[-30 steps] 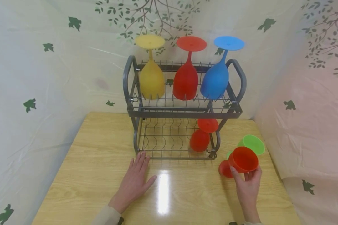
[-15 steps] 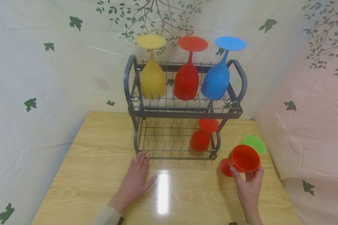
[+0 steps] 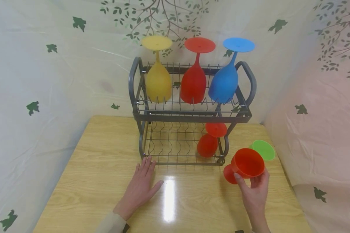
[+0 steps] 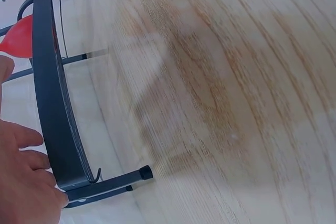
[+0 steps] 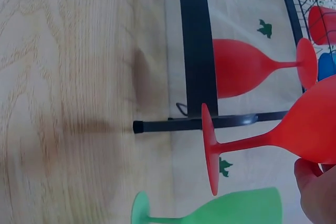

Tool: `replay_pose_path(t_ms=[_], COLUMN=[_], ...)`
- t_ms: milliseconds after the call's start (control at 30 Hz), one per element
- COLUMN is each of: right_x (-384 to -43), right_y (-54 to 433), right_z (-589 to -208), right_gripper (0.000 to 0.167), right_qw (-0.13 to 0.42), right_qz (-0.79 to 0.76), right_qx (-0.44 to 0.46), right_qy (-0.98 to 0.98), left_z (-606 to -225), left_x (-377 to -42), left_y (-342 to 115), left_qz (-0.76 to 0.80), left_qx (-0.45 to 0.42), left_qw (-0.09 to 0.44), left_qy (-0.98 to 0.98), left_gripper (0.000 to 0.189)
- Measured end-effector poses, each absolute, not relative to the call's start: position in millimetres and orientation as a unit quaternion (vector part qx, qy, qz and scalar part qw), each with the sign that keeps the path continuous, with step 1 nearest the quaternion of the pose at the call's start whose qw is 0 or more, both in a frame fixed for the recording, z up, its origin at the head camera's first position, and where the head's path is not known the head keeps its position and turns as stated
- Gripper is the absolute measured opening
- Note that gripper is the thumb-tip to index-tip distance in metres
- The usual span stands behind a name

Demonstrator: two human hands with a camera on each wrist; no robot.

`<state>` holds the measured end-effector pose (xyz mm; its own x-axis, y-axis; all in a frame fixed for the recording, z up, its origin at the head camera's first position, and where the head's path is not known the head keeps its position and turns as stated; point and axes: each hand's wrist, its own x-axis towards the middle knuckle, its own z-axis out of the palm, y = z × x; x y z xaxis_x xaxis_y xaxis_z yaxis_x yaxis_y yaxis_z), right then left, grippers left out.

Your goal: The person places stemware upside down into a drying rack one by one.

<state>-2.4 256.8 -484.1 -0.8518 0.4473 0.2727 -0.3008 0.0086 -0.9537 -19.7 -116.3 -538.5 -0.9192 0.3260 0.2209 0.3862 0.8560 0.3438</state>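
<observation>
My right hand (image 3: 254,191) grips a red plastic wine glass (image 3: 248,163) by its bowl, thumb on the near side. The glass is mouth up, its foot (image 5: 210,150) showing below the bowl in the right wrist view. My left hand (image 3: 138,189) touches the front left corner of a black two-tier dish rack (image 3: 192,118) with outstretched fingers. On the rack's lower tier, at the right, another red wine glass (image 3: 207,145) stands upside down. A green wine glass (image 3: 263,149) stands mouth up behind my right hand, partly hidden by the held glass.
Upside down on the upper tier are a yellow wine glass (image 3: 158,82), a red one (image 3: 193,84) and a leaning blue one (image 3: 224,84). The rack stands on a wooden table (image 3: 99,152), with a leaf-patterned cloth (image 3: 61,81) behind it.
My right hand has shifted slightly left with the red wine glass, covering the green glass's lower part and uncovering more of its bowl. My left hand has stayed put.
</observation>
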Motion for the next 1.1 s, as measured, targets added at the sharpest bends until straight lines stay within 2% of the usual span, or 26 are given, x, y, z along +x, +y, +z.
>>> replay_pose_path(t_ms=[367, 900, 1100], right_x=[-0.4, 2.4, 0.4], right_y=[241.2, 213.1, 204.6], right_z=[-484.5, -479.3, -481.1], right_gripper=[0.085, 0.082, 0.084], right_qw=[0.257, 0.178, 0.176], right_qz=[0.699, 0.647, 0.639], right_qx=[-0.013, -0.036, 0.000], right_qy=[-0.667, -0.740, -0.749], left_z=[-538.0, -523.3, -518.9], left_x=[-21.5, -22.8, -23.4], left_y=[-113.1, -107.0, -104.2], left_qz=[-0.217, -0.259, -0.302], left_qx=[-0.196, -0.208, -0.197], left_qw=[0.118, 0.195, 0.202], left_qy=[-0.949, -0.923, -0.911], left_gripper=[0.077, 0.064, 0.061])
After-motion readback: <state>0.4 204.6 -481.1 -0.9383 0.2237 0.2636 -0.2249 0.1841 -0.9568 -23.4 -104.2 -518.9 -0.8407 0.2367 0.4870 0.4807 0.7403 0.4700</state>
